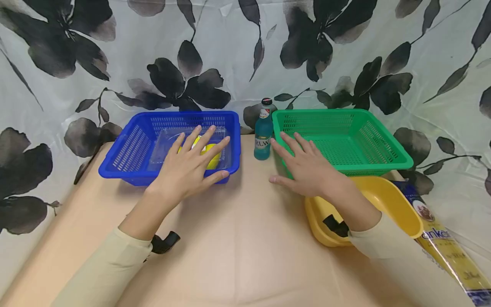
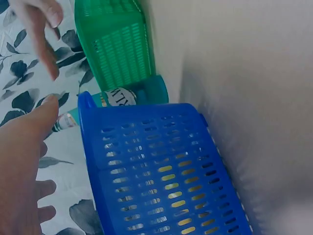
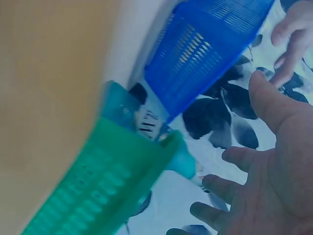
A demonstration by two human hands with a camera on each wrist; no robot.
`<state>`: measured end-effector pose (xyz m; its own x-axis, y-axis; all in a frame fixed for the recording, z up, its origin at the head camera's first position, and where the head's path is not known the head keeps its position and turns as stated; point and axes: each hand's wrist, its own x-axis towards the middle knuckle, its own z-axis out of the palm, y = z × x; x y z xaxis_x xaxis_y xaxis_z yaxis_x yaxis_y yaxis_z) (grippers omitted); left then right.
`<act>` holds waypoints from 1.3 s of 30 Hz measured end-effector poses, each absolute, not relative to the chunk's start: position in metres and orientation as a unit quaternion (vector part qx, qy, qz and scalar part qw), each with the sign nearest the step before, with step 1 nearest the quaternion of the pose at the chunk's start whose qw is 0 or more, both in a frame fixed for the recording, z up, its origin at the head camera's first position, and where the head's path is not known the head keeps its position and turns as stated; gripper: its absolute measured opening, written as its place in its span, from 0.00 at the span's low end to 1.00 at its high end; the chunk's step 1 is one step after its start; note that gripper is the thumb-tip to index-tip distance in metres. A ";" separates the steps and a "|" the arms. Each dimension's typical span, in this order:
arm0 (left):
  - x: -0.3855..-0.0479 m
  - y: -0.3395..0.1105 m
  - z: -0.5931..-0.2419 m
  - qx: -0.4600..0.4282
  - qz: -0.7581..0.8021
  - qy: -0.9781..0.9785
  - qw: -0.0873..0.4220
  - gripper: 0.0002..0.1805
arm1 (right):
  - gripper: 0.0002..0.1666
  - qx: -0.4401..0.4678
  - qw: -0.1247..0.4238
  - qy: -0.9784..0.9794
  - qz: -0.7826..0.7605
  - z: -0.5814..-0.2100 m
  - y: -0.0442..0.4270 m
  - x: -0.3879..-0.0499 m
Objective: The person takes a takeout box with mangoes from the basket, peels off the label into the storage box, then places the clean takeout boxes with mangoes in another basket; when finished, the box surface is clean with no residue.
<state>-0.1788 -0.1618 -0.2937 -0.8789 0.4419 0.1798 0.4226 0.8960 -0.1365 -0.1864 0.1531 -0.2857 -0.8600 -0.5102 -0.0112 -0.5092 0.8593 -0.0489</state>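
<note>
My left hand (image 1: 188, 166) hovers with fingers spread over the front of the blue plastic basket (image 1: 126, 155). Inside that basket lies a clear plastic container (image 1: 161, 143) with something yellow (image 1: 215, 157) beside or in it, partly hidden by the fingers. My right hand (image 1: 310, 168) is held out, fingers straight, by the front left corner of the green plastic basket (image 1: 368, 140). Between the two baskets stands an upright blue-green bottle (image 1: 263, 128) with a dark cap, near the right fingertips. In the right wrist view the right hand (image 3: 274, 176) holds nothing.
A yellow tub (image 1: 402, 209) sits in front of the green basket, partly under my right forearm. Right of it lies a long gold and blue packet (image 1: 449, 247) marked "ankar". Behind the beige table (image 1: 245, 238) hangs a floral cloth (image 1: 245, 47).
</note>
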 end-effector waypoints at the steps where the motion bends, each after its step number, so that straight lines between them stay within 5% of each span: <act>1: -0.178 -0.165 -0.294 -0.224 0.049 -0.968 0.103 0.44 | 0.57 -0.267 0.012 0.963 -0.027 -0.285 0.148 -0.187; 39: -0.178 -0.272 -0.296 -0.185 -0.051 -0.981 0.039 0.47 | 0.55 -0.278 0.081 0.952 -0.100 -0.295 0.030 -0.197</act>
<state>-0.1775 -0.2722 -0.2964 -0.9289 0.3580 0.0951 0.3659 0.9267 0.0856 -0.1969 0.0303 -0.2954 -0.8319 -0.5462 -0.0984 -0.5140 0.8251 -0.2346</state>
